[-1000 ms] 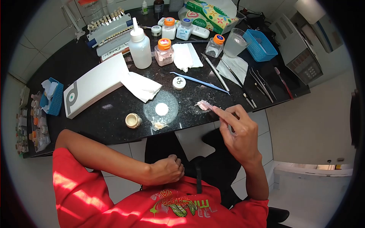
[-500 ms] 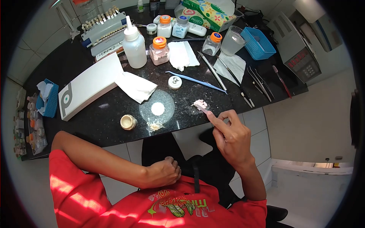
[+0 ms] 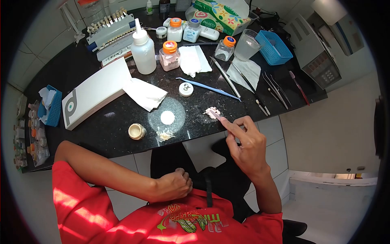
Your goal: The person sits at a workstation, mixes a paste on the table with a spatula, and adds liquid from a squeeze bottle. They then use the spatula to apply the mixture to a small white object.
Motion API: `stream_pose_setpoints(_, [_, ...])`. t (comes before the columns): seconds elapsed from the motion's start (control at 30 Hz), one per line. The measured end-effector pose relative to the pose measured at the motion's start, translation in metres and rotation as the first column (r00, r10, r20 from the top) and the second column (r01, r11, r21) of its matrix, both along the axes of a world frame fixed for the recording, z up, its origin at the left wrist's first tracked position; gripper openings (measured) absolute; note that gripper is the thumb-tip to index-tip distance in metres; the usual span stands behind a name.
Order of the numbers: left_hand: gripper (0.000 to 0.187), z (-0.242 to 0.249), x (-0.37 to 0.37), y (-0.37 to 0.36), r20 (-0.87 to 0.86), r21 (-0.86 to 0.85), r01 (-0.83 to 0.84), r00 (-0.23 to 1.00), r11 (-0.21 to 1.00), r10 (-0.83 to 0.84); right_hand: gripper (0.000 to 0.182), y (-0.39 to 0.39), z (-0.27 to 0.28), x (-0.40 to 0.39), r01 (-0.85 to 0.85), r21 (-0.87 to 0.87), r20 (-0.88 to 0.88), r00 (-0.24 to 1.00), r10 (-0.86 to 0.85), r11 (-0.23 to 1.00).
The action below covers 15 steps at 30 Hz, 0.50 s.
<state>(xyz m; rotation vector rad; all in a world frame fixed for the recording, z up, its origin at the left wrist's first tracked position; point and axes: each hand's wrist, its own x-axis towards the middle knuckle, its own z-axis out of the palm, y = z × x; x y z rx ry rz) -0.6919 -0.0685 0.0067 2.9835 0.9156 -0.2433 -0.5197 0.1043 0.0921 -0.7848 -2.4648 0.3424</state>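
My right hand (image 3: pixel 248 143) reaches over the counter's front edge, index finger stretched along a short, flat, greyish blade (image 3: pixel 215 115). The grip on it is closed, and most of the tool is hidden by the fingers. Its tip touches a small heap of pale pink crumbs (image 3: pixel 211 110) on the black counter. My left hand (image 3: pixel 175 184) lies in my lap, fingers curled into a fist with nothing showing in it. To the left, cream-coloured shavings (image 3: pixel 165 135) lie beside a small open jar (image 3: pixel 137 131) of beige material.
A white lid (image 3: pixel 186 89), a blue double-ended tool (image 3: pixel 209 88), a squeeze bottle (image 3: pixel 143 53) and orange-capped jars (image 3: pixel 169 59) stand or lie farther back. Tweezers (image 3: pixel 277 90) and a brush (image 3: pixel 248 75) lie right. A white box (image 3: pixel 95 93) and blue basket (image 3: pixel 275 51) flank them.
The blade and index finger have shifted slightly at the pink heap, and its crumbs look a little more spread. My left hand stays in my lap. The view has moved slightly.
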Motion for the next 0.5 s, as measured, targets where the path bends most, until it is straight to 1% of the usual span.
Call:
stream_pose_setpoints(0.07, [0.023,-0.001,0.000,0.000,0.031,0.019,-0.003,1.000,1.000,0.003,0.038,0.002,0.000,0.000,0.003,-0.030,0.011,1.000,-0.003,1.000])
stream_pose_setpoints(0.13, [0.022,0.002,0.000,0.001,-0.024,-0.013,-0.005,1.000,1.000,0.005,0.032,0.008,0.001,0.001,-0.025,-0.136,-0.156,0.988,0.004,0.990])
stream_pose_setpoints(0.17, [0.022,0.002,0.000,0.001,-0.022,-0.010,-0.005,1.000,1.000,0.004,0.032,0.009,0.003,0.002,-0.024,-0.133,-0.154,0.988,0.004,0.991])
stream_pose_setpoints(0.23, [0.022,0.002,0.000,0.001,-0.022,-0.002,-0.003,1.000,1.000,0.003,0.026,0.009,0.008,0.003,0.002,-0.311,-0.175,0.983,-0.060,0.950])
stream_pose_setpoints(0.27, [0.022,0.003,0.000,0.001,-0.024,-0.001,-0.002,1.000,1.000,0.002,0.026,0.009,0.010,0.003,0.003,-0.310,-0.176,0.982,-0.060,0.951])
stream_pose_setpoints(0.33, [0.023,0.004,0.000,0.001,-0.028,-0.014,-0.006,1.000,1.000,0.005,0.023,0.010,0.011,0.002,0.035,-0.247,-0.105,0.992,-0.063,0.968])
stream_pose_setpoints(0.37, [0.023,0.003,0.000,0.001,-0.027,-0.015,-0.006,1.000,1.000,0.005,0.023,0.010,0.011,0.003,0.036,-0.248,-0.104,0.993,-0.063,0.968])
stream_pose_setpoints(0.43, [0.023,0.001,0.000,0.001,-0.019,-0.010,-0.005,1.000,1.000,0.004,0.022,0.011,0.007,0.004,0.069,-0.126,-0.073,0.994,-0.078,0.990])
stream_pose_setpoints(0.5, [0.024,-0.002,0.000,0.000,0.008,0.000,-0.004,1.000,1.000,0.004,0.022,0.009,0.002,0.004,0.078,-0.111,-0.074,0.994,-0.086,0.991])
